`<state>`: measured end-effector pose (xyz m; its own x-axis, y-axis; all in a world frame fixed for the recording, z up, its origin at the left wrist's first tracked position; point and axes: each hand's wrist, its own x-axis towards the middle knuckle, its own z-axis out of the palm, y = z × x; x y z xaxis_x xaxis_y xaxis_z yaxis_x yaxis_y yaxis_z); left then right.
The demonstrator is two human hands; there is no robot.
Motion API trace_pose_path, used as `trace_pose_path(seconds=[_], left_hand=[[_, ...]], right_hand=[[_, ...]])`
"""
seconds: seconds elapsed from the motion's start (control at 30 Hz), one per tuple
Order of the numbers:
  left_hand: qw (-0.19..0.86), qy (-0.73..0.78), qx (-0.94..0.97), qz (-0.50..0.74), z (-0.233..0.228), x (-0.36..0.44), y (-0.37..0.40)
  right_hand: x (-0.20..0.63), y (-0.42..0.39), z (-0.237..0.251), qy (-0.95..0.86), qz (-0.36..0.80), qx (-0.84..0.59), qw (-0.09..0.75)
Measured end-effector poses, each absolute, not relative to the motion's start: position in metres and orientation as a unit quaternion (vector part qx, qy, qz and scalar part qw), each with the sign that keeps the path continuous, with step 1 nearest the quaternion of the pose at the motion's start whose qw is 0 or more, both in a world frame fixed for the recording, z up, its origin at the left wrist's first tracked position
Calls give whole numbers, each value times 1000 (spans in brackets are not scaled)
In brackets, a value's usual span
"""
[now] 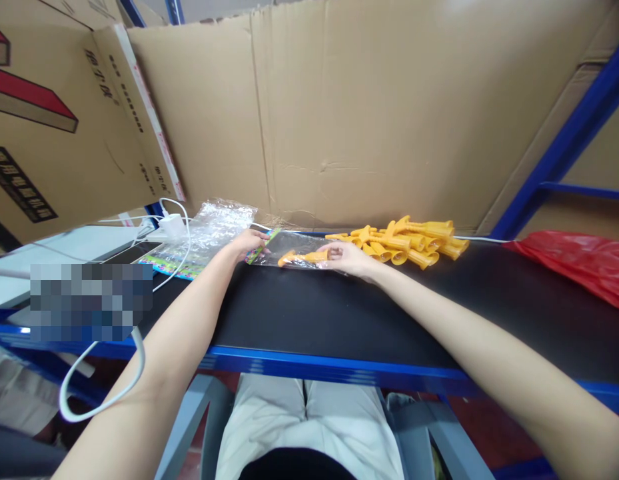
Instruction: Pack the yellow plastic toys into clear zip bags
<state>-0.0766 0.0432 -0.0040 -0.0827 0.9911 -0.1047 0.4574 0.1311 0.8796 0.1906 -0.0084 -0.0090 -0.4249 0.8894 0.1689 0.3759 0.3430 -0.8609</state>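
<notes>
- Cardboard point(379, 107) is evenly lit
- Glare is cast by clear bags point(216, 223) left along the desk's point(289, 307) back edge, less by the held bag point(298, 243)
- The front edge's left is pixelated

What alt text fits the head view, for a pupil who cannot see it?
A person's left hand and right hand hold a clear bag, a yellow piece seemingly inside, at a black tabletop. A pile of similar yellow pieces lies to the right, with red plastic beyond; more clear packaging lies left.
</notes>
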Motion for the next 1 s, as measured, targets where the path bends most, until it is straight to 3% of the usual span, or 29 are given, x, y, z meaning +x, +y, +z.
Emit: trace_pose_path(seconds=[0.2, 0.33, 0.53, 0.7, 1.0], left_hand=[[422, 638, 545, 343, -3, -78, 39], [430, 641, 537, 341, -3, -77, 39], [328, 646, 585, 364, -8, -82, 49], [367, 656, 553, 360, -8, -81, 49], [325, 656, 580, 357, -14, -81, 56]], right_hand=[[180, -16, 3, -810, 329, -428, 229], [168, -5, 3, -823, 301, -416, 242], [152, 14, -8, -822, 363, -349, 267], [153, 7, -11, -814, 388, -343, 265], [157, -1, -15, -793, 426, -341, 271]])
